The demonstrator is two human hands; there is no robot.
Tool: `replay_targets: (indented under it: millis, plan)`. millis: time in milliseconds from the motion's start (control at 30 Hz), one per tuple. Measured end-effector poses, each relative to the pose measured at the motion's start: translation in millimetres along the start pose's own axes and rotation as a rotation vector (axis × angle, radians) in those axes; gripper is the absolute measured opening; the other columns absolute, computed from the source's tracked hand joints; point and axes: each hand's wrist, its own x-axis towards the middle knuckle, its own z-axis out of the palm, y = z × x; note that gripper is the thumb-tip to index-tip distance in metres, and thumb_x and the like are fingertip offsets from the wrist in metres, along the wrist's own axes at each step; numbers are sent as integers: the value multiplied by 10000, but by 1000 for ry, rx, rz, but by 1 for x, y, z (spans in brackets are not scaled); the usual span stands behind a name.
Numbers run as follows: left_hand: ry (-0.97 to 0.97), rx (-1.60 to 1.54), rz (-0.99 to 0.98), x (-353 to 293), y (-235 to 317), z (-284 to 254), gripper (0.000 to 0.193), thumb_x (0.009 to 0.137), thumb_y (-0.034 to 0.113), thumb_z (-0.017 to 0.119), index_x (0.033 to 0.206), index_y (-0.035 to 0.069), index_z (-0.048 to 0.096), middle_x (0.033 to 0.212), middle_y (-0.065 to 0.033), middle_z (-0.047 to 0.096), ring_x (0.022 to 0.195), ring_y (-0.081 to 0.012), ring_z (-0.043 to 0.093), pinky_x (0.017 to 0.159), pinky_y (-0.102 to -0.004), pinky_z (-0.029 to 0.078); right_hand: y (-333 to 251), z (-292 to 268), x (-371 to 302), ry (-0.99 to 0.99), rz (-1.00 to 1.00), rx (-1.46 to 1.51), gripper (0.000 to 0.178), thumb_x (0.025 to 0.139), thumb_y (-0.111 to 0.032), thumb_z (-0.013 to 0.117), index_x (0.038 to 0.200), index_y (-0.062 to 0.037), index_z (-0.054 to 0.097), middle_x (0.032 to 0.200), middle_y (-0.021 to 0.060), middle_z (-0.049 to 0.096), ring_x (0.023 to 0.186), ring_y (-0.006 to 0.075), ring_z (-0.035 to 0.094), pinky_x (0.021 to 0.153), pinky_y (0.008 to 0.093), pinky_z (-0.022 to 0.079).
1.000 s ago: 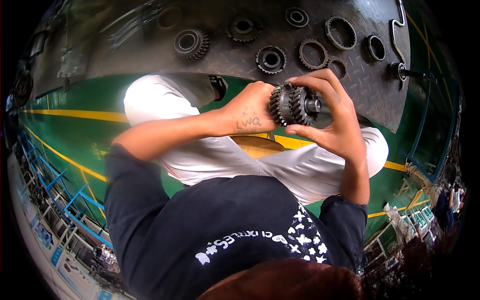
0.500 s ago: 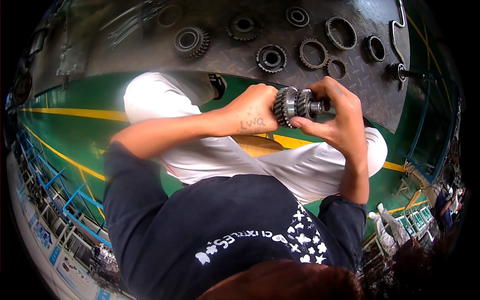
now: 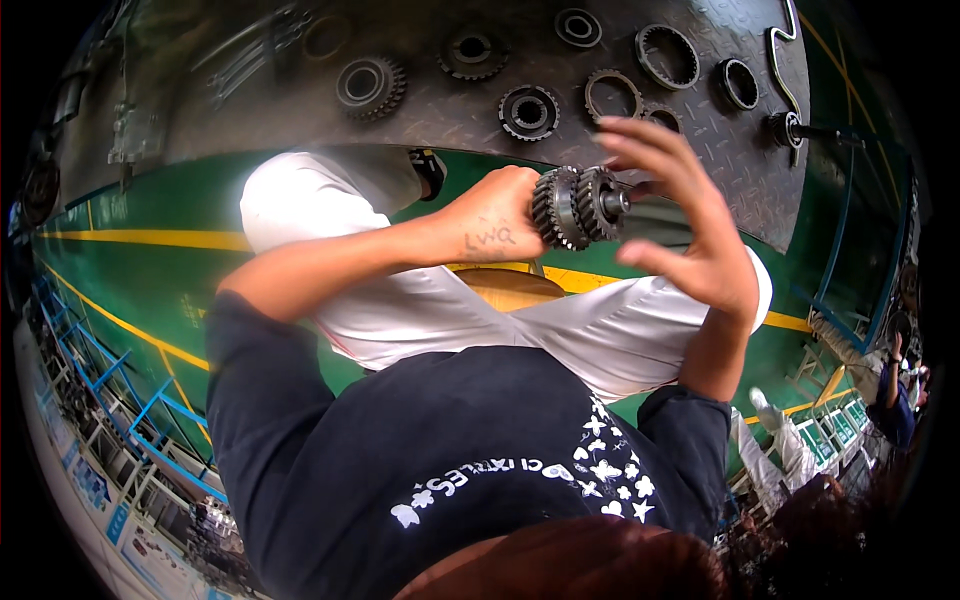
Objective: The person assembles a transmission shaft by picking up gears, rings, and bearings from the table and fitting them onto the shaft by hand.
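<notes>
My left hand (image 3: 500,215) is closed round the left end of a gear shaft (image 3: 580,207), which points to the right above my lap. Two dark toothed gears sit side by side on it, and the shaft's bright stub end sticks out on the right. The part inside my left fist is hidden. Just right of the stub, my right hand (image 3: 690,220) is spread, thumb and fingers apart, touching nothing that I can see. Its fingertips are slightly blurred and cover part of a small ring on the table's edge.
On the dark checkered metal table (image 3: 430,110) lie a thick gear (image 3: 385,98), a toothed hub (image 3: 530,112), a large ring (image 3: 667,57) and several other rings and gears. A bent metal rod (image 3: 780,55) lies at the right edge. Under my legs is a wooden stool (image 3: 510,288).
My right hand has let go of the gears, opened and drawn away to the right. The gear shaft in my left hand has shifted slightly left.
</notes>
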Motion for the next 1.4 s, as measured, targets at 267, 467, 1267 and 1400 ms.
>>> replay_targets:
  millis: [267,467,1267,1400]
  plan:
    - [-110,33,-123,-7,2,-5,464,781,76,864,1211,23,697,1151,-61,750,1076,-122,689,951,-324,546,5,16,1,-82,-173,-66,532,834,-213,830,1325,-106,656,1201,138,644,1070,365,668,915,428,552]
    - [-151,85,-13,-6,22,-6,365,729,50,805,1083,8,723,971,-80,766,947,-104,713,795,-311,570,10,33,-7,80,-340,-169,460,810,-249,831,1234,-147,685,1104,102,636,855,304,672,734,404,562]
    - [-241,-219,-179,-38,24,-32,280,933,56,765,1197,46,669,1179,-40,786,1153,-141,720,1013,-303,483,103,-48,-29,640,138,-468,291,828,-40,793,1103,-28,700,1248,156,657,1165,328,664,1039,401,504]
    - [-131,-472,-249,-43,13,-32,182,854,-112,758,1023,-53,725,1053,-150,785,988,-206,763,951,-355,631,112,-43,-24,683,202,-284,378,864,-59,791,1229,-41,694,1334,151,692,1214,295,682,1044,385,511]
